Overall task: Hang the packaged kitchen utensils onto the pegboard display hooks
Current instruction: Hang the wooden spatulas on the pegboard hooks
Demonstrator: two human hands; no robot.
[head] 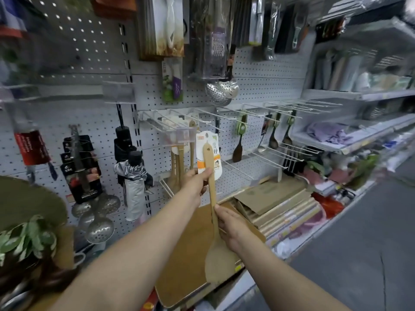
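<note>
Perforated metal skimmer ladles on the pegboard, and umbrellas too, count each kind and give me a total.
Round perforated steel skimmer ladles low on the left: 4
Round perforated steel skimmer ladles up at centre: 2, overlapping
Folded umbrellas, black and silver-grey: 2
Total: 8
</note>
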